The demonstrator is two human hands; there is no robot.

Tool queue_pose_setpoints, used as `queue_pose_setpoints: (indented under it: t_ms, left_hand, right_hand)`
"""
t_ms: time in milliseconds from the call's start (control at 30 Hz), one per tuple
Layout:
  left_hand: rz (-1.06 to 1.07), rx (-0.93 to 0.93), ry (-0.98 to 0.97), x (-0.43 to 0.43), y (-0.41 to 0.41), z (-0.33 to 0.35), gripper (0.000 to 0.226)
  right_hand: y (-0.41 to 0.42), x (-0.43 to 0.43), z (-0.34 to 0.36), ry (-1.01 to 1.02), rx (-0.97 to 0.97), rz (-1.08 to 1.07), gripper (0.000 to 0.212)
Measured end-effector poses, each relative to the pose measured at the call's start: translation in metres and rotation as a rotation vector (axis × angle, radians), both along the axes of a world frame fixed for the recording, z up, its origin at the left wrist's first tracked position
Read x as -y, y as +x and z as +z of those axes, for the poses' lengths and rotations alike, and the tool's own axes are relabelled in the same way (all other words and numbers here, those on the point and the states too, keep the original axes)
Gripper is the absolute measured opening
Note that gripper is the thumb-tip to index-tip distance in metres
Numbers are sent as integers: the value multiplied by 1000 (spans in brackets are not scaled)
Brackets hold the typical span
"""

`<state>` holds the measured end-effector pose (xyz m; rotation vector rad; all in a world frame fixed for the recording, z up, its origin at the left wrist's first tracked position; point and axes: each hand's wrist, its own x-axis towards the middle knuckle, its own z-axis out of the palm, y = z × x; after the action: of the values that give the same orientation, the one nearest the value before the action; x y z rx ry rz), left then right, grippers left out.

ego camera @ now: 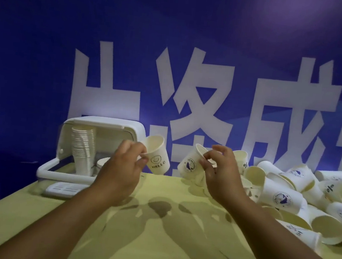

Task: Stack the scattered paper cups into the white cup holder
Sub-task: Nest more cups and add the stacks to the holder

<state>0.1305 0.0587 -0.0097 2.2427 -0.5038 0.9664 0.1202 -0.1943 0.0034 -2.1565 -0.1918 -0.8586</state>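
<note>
Looks like a promotional or event stand, not a home or a kitchen. Stands backed by a tall blue banner (175,35) printed with huge white Chinese characters, rising right behind the far edge of a table (154,249) draped in pale yellow cloth. Holds a heap of logo-printed paper cups (280,199) along the right edge and a white cup holder (108,123) at the far left corner.

both bare forearms were stretched forward, hands up side by side, a bit apart. left hand (123,166) pinched the hello cup (158,156) with thumb and fingertips, right hand (223,176) pinched the blue-logo cup (189,164) at its rim, fingers curled.
</note>
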Motion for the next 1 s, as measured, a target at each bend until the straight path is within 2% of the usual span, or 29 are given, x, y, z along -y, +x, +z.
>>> queue_pose_setpoints:
  t_ms: [200,367,500,567,700,800,867,967,1000]
  left_hand:
    - [185,228,-199,-49,17,-6,6]
    - [310,171,-242,-79,29,-25,10]
    - [386,143,-157,-89,32,-25,14]
    - [431,73,-49,-89,31,-24,19]
    - [509,-75,128,-91,32,-21,18]
    - [462,-187,230,-90,36,-26,18]
    - [336,-264,200,-88,37,-31,24]
    - [220,-283,6,-84,36,-30,27]
    - [198,-280,-55,-83,35,-29,34]
  right_hand:
    - [33,-61,8,143,13,110,8]
    - [54,-112,21,407,-38,203,3]
    - [62,-133,28,546,-34,262,5]
    - [63,-137,26,521,-10,261,5]
    - [70,-143,21,332,28,252,10]
    - [69,-150,18,303,28,291,15]
    - [67,-153,15,270,39,321,16]
    - [65,-158,10,245,46,350,18]
    - [64,-159,10,241,45,353,18]
